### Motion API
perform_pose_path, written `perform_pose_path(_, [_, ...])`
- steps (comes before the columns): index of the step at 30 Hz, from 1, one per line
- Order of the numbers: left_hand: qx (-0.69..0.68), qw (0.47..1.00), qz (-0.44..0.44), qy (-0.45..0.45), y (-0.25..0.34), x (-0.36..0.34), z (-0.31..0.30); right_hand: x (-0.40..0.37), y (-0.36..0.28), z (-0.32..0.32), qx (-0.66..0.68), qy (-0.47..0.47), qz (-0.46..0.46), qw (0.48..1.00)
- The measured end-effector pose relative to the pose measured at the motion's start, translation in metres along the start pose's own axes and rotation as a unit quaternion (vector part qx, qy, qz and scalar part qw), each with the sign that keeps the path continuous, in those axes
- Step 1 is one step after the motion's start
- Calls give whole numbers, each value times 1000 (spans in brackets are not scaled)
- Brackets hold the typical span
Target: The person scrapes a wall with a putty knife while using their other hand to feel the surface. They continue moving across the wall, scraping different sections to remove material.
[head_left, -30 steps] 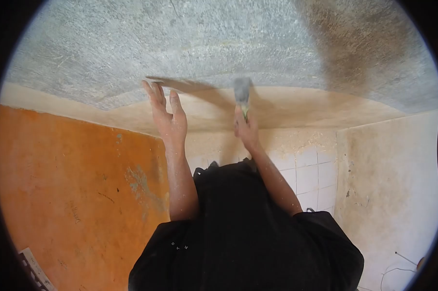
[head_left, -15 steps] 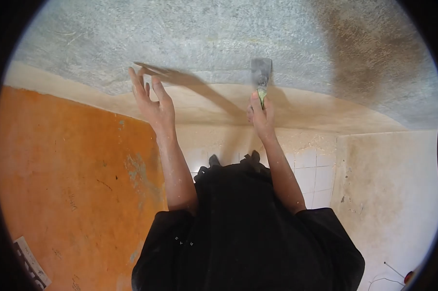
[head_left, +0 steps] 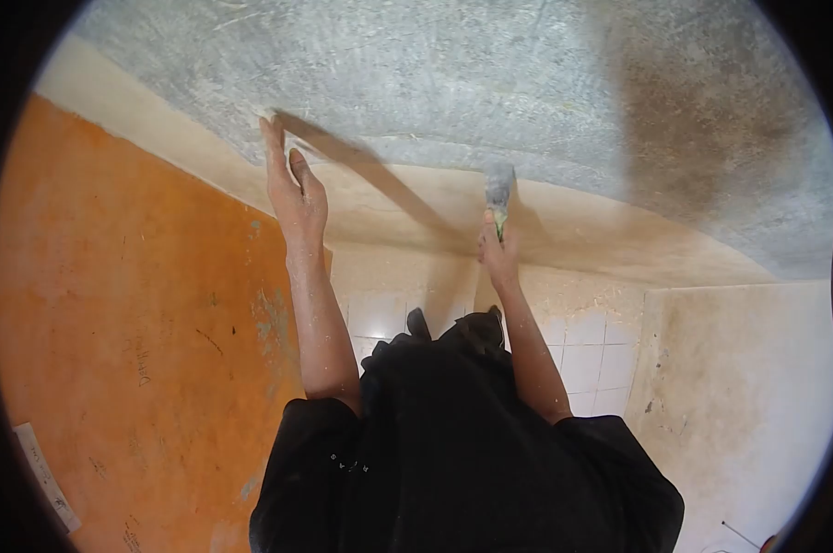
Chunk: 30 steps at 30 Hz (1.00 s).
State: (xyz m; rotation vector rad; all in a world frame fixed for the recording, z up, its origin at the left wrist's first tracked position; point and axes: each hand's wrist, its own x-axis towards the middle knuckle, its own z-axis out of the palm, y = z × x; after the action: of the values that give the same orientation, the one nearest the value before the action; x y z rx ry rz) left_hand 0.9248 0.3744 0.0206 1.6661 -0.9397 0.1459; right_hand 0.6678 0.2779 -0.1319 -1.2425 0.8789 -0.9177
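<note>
In my right hand (head_left: 499,258) is a putty knife (head_left: 498,187) with a broad grey blade and a greenish handle, my fingers wrapped around it. Its blade lies at the lower border of the rough grey area on the wall (head_left: 416,101), where cream paint (head_left: 380,198) begins. My left hand (head_left: 297,198) is raised to the left with fingers stretched out. Its fingertips are at the grey surface, seemingly touching it.
An orange wall (head_left: 158,304) stands on the left, with scuffed patches and a paper strip (head_left: 46,477). A stained pale wall (head_left: 711,387) is on the right. White floor tiles (head_left: 582,355) show beyond my feet.
The putty knife and my right hand have moved down the wall, from the grey area to its lower border. My left hand's fingers have straightened and come closer together.
</note>
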Motion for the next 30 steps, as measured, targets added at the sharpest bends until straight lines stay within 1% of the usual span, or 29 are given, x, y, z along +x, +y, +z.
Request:
perform_pose_path(1, [-22, 999, -2, -26, -4, -2, -2, -5, -13, 4, 4, 1, 2, 1000])
perform_pose_path(2, [-21, 999, -7, -28, -7, -4, -2, -6, -21, 6, 2, 1, 7, 1000])
perform_pose_path(4, [-32, 998, 15, -45, -10, -3, -3, 0, -31, 12, 35, 11, 40, 999])
perform_pose_path(7, [-42, 997, 13, -61, -18, -2, -6, -10, 21, 12, 2, 29, 64, 997])
perform_pose_path(8, [-41, 998, 14, -54, -21, 1, -8, -4, 13, 17, 1, 22, 61, 998])
perform_pose_path(10, [-44, 995, 15, -85, -28, 0, -11, -3, 0, 22, -20, 0, -9, 1000])
perform_pose_path(11, [-44, 995, 11, -87, -30, -1, -10, -2, -7, 22, -21, 1, -5, 1000])
perform_pose_path(13, [-36, 995, 36, -91, -32, -1, -10, 3, -17, 24, 1, -8, 27, 1000])
perform_pose_path(14, [-35, 995, 37, -90, -32, -2, -9, -1, -5, 23, 1, -9, 26, 1000])
perform_pose_path(16, [-43, 994, 17, -96, -35, -2, -7, -7, 29, 23, -45, 19, 64, 997])
perform_pose_path(17, [-39, 995, 16, -90, -39, 0, -8, -3, 22, 29, -45, 12, 62, 997])
perform_pose_path(19, [3, 994, 53, -97, -46, -1, -7, -2, 11, 34, -43, -6, -4, 999])
perform_pose_path(22, [-35, 994, 19, -98, -37, -3, -7, 10, -9, 46, -39, -20, 0, 999])
perform_pose_path(23, [-52, 994, 1, -93, -35, -2, -7, 11, 4, 44, -40, -23, 0, 999])
perform_pose_path(24, [-50, 995, -3, -89, -36, -4, -6, 8, 27, 39, -69, -38, -1, 997])
perform_pose_path(25, [-24, 996, 23, -87, -41, -6, -7, 4, 40, 38, -96, -53, -2, 994])
perform_pose_path(26, [3, 995, 56, -83, -41, 1, -10, 7, 37, 45, -93, -60, -7, 994])
perform_pose_path(27, [8, 995, 60, -75, -42, 8, -14, 13, 35, 53, -104, -53, -19, 993])
perform_pose_path(29, [-10, 995, 34, -98, -41, 5, -18, 13, 24, 64, -120, -39, -18, 992])
perform_pose_path(30, [-31, 994, 22, -101, -40, 5, -19, 13, 2, 74, -84, -55, 5, 995])
